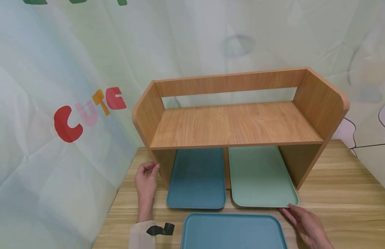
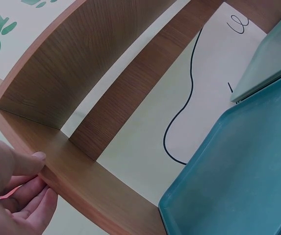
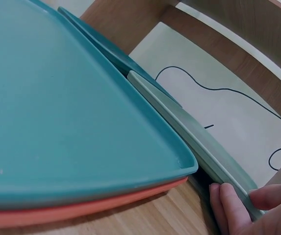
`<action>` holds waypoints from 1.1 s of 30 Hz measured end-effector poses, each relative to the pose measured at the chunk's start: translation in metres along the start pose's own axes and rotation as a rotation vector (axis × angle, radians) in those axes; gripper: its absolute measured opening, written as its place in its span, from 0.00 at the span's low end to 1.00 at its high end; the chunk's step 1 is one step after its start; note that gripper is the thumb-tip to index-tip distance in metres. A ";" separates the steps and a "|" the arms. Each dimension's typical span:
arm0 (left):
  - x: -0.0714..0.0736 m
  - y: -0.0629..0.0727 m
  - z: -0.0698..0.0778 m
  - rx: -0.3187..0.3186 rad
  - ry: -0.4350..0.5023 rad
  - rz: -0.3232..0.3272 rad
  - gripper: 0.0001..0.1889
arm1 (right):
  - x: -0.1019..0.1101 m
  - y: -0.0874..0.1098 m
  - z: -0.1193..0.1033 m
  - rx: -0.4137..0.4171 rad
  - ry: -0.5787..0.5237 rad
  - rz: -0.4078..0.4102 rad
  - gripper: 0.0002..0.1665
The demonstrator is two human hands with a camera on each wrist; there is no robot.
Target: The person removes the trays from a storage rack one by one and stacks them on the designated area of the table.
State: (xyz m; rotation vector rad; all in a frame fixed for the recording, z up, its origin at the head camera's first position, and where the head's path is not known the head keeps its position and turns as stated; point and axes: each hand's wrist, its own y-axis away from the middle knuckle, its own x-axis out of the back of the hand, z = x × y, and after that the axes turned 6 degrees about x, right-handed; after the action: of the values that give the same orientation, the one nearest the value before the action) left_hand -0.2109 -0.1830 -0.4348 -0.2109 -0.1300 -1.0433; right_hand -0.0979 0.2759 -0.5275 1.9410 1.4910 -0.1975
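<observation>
My left hand (image 1: 145, 183) pinches the front edge of the left side panel of a wooden desktop shelf (image 1: 236, 126); in the left wrist view, the thumb and fingers (image 2: 37, 203) lie on either side of that edge. Under the shelf board, a pale green tray (image 1: 262, 176) lies at the right, its front end sticking out. My right hand (image 1: 306, 224) holds its front right corner, thumb above and fingers (image 3: 233, 208) below. Left of it, also partly under the shelf, lies a blue tray (image 1: 197, 178), untouched by either hand.
Nearer to me, another blue tray (image 1: 233, 231) tops a stack, with a coral tray (image 3: 81, 210) beneath it in the right wrist view. Everything stands on a wood-grain table (image 1: 351, 204). A printed cloth (image 1: 71, 180) with coloured letters hangs behind and to the left.
</observation>
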 end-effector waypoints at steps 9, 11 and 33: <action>-0.001 -0.002 -0.002 0.012 -0.003 -0.005 0.12 | -0.002 0.002 0.001 0.003 -0.019 -0.008 0.14; -0.001 -0.002 -0.002 0.012 0.000 -0.006 0.12 | -0.002 0.002 0.002 0.003 -0.017 -0.005 0.15; -0.001 0.000 0.000 -0.017 0.027 -0.002 0.11 | -0.002 0.011 0.005 0.142 -0.109 -0.118 0.12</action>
State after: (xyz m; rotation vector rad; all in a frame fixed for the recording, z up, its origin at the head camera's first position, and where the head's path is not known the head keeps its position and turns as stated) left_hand -0.2111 -0.1818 -0.4348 -0.2118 -0.0972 -1.0491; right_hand -0.0874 0.2703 -0.5259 1.9205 1.5562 -0.4655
